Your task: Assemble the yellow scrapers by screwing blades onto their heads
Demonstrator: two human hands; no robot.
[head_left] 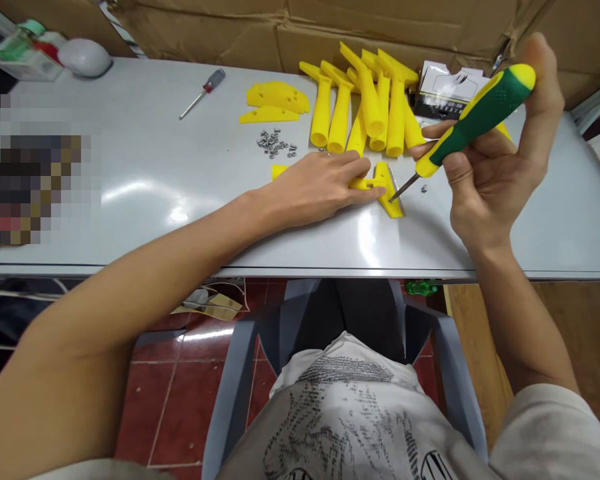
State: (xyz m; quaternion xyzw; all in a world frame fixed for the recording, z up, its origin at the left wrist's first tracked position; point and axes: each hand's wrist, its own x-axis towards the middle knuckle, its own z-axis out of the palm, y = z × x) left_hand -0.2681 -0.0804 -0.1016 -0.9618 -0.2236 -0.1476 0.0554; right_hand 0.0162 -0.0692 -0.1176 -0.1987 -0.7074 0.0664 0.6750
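Observation:
My right hand [495, 153] grips a green and yellow screwdriver [480, 113], held at a slant. Its tip meets the crosspiece of a yellow plastic scraper [391, 205] lying on the table, where a small screw seems to sit. Pressed over the handle of that scraper is my left hand [315, 187], its fingers wrapped about the neck. A metal blade edge shows along the far side of the crosspiece. Loose screws [275, 143] lie in a small heap beyond my left hand, and a couple of screws [424, 189] rest right of the scraper.
Several yellow scraper handles [363, 100] are piled at the back, beside flat yellow plates [277, 98]. A second screwdriver [203, 93] lies further left. A black and white package [447, 90] stands behind my right hand. Cardboard [205, 33] lines the table's back edge.

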